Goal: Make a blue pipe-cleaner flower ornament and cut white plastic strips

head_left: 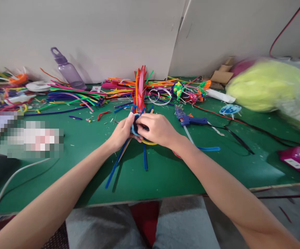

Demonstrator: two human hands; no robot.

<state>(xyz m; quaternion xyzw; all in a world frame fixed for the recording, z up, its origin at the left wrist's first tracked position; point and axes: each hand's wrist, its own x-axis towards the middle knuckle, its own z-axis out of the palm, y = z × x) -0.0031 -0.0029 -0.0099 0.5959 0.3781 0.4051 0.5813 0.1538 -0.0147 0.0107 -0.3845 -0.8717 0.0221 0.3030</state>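
Near the middle of the green worktop (165,185), just this side of an upright bunch of red and orange pipe cleaners (141,88), a blue pipe-cleaner piece (133,129) is getting some two-handed attention. Looks to me like a shaping or tucking step, still unfinished. Left hand (122,134) has it clamped, thumb on the near-left side pointing away, fingers mostly hidden underneath. Right hand (156,128) comes over from the right, back up, fingers curled, tips bunched at the opening; can't tell if they're actually pinching anything. Both forearms reach in from the near edge in a V. I'd say the next move calls for a steady left grip and light fingertip work. FWIW, a blue glue gun (191,119) lies off to the right, untouched.
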